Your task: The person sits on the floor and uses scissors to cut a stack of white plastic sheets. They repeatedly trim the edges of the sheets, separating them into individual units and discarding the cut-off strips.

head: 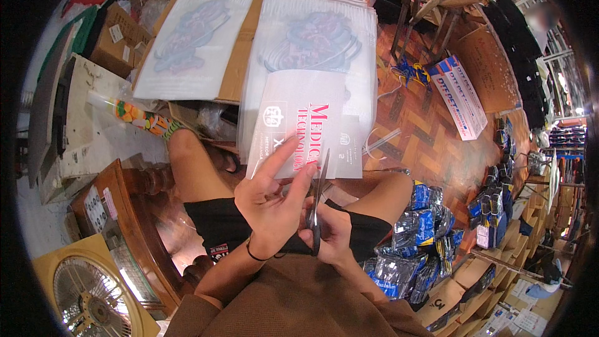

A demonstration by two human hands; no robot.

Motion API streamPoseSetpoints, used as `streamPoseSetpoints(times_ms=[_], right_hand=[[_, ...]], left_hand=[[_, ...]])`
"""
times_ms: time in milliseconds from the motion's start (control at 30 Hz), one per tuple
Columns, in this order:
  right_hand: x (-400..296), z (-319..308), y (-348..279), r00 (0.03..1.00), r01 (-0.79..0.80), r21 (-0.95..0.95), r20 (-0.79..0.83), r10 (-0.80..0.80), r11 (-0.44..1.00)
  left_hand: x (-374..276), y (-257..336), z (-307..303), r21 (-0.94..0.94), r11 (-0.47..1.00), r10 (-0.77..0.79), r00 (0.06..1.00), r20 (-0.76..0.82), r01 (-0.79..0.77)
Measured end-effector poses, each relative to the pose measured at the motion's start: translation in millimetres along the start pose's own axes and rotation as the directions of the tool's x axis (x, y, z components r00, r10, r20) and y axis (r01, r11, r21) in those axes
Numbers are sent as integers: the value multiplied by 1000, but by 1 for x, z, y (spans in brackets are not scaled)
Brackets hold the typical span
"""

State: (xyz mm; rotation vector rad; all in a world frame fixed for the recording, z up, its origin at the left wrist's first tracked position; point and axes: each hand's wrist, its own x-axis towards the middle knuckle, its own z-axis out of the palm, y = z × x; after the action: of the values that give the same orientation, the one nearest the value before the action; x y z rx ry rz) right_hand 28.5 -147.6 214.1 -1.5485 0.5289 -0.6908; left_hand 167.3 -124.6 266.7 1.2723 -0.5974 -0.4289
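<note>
My right hand point(327, 229) is closed round the dark handles of a pair of scissors point(320, 192), whose blades point away from me, at the near edge of a printed transfer film sheet point(304, 89). With thumb and fingers, my left hand point(271, 196) holds that sheet, which bears red and white print. A smaller printed film piece point(351, 150) lies at its right. Beneath and beyond is a stack of translucent film sheets point(318, 4) with blue and red designs. More such sheets point(192, 32) lie on cardboard to the left.
A box fan point(96, 306) and a wooden cabinet point(135, 224) stand at the lower left. A patterned tube point(140, 117) lies by my left knee. Packaged garments point(407, 243) are piled at my right. Farther right are a long printed box point(458, 98) and a cardboard box point(484, 65) on the parquet floor point(398, 107).
</note>
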Motion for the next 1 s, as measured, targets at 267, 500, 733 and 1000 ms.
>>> streamPoseSetpoints(times_ms=[267,500,733,1000], right_hand=[[2,-3,0,1000,-17,24,21,16,1000],[-3,-1,6,999,-46,37,-1,46,998],[-5,1,7,1000,-10,26,-30,11,1000],[-5,2,6,999,-19,-12,-38,18,1000]], left_hand=[[-5,-1,-3,46,998,-34,999,29,33],[-3,0,-1,12,1000,1,1000,5,-1],[-2,1,-4,40,998,-41,999,12,40],[-3,-2,-4,5,1000,-21,1000,6,21]])
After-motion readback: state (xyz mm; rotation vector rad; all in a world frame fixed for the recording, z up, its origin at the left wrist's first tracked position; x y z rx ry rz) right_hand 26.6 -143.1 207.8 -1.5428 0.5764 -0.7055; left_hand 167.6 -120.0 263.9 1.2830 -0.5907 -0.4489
